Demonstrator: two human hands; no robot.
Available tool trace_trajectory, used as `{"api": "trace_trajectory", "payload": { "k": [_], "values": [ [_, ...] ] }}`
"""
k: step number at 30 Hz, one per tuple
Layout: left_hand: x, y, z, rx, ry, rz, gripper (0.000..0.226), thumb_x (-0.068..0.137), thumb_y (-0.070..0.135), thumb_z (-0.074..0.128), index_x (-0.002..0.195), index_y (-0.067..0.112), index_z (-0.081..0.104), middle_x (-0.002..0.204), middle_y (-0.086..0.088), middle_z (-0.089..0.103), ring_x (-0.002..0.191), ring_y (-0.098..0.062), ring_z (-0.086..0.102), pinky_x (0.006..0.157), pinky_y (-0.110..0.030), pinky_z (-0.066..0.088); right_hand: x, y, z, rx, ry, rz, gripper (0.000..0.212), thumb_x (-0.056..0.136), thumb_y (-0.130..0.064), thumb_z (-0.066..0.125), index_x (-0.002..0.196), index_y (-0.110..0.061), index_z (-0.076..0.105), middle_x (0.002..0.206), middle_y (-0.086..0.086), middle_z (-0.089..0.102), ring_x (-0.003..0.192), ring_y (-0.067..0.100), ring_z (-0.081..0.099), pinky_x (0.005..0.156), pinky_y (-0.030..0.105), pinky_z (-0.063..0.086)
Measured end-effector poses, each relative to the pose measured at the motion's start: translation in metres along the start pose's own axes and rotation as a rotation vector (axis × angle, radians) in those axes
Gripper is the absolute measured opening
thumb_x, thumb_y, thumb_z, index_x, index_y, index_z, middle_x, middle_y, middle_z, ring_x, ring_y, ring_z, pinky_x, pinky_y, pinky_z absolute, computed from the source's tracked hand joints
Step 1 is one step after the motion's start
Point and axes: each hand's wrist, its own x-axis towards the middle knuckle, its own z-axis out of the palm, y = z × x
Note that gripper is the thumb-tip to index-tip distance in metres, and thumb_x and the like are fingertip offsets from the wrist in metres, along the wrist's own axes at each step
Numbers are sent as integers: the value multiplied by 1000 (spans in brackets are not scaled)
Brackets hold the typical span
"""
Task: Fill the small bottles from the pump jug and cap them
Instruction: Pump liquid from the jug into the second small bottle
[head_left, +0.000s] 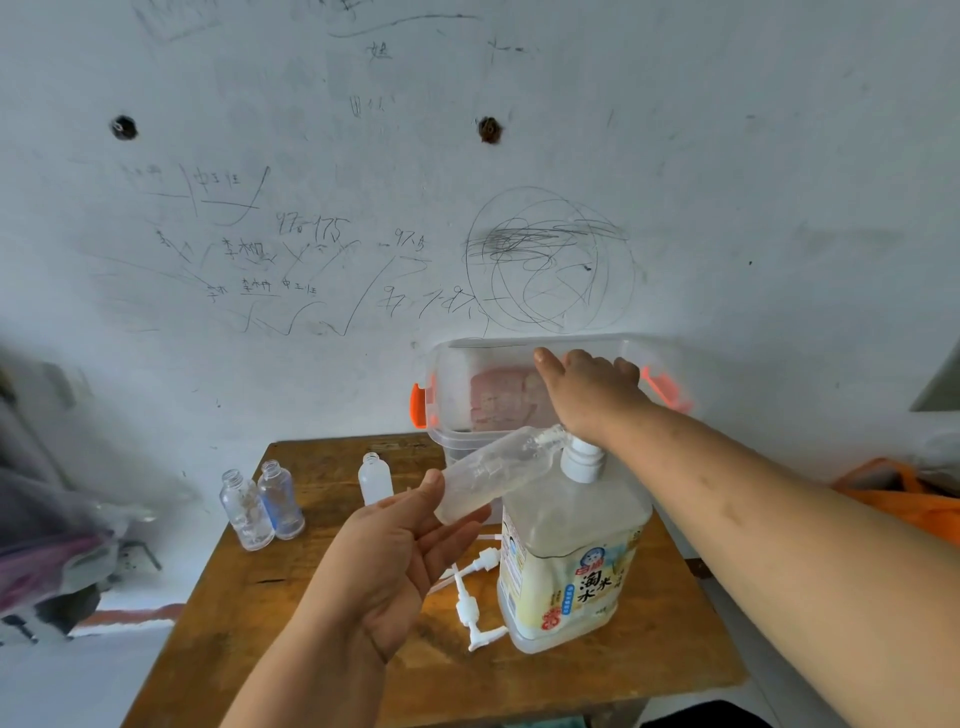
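Observation:
My left hand (400, 551) holds a frosted small bottle (493, 473) tilted, its mouth up against the spout of the white pump (584, 460) on the big jug (569, 561). The jug stands on the wooden table (311, 597) and has a yellow label. My right hand (587, 387) lies palm down on the pump head, fingers spread. Two clear uncapped bottles (262, 501) stand at the table's left. A frosted uncapped bottle (375, 478) stands further back. Several white pump caps (475, 597) lie just left of the jug.
A clear storage box (457, 395) with orange latches stands at the back of the table against the scribbled wall. Blurred dark things hang at the far left (47, 519). Orange cloth (909, 499) lies at the right, off the table.

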Motion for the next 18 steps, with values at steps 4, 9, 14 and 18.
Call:
{"api": "trace_trajectory", "payload": {
  "k": [4, 9, 14, 18],
  "values": [
    [-5, 4, 5, -1, -7, 16, 30, 87, 14, 62, 110, -4, 60, 99, -27, 72, 86, -38, 73, 69, -40, 59, 1, -4, -14, 55, 37, -15, 50, 102, -30, 19, 151, -27, 9, 139, 16, 37, 128, 39, 35, 109, 47, 23],
    [-4, 10, 6, 9, -1, 29, 31, 84, 15, 64, 110, -1, 61, 99, -26, 73, 86, -38, 73, 68, -40, 59, -3, -9, -20, -33, -4, -21, 53, 101, -21, 23, 150, -30, 7, 139, 17, 37, 126, 39, 38, 108, 49, 27],
    [0, 5, 4, -1, -25, 28, 25, 87, 14, 62, 105, -4, 61, 95, -25, 74, 88, -38, 73, 70, -41, 59, 6, -3, -15, 16, -9, -5, 57, 98, -15, 28, 150, -27, 9, 138, 16, 37, 126, 39, 38, 110, 52, 25],
    [4, 4, 1, 3, -26, 3, 27, 86, 15, 62, 106, -3, 62, 96, -25, 73, 88, -38, 73, 69, -40, 59, 9, 1, -2, -70, 39, -35, 63, 93, -8, 30, 150, -24, 6, 135, 14, 37, 125, 38, 39, 109, 51, 24]
  ]
}}
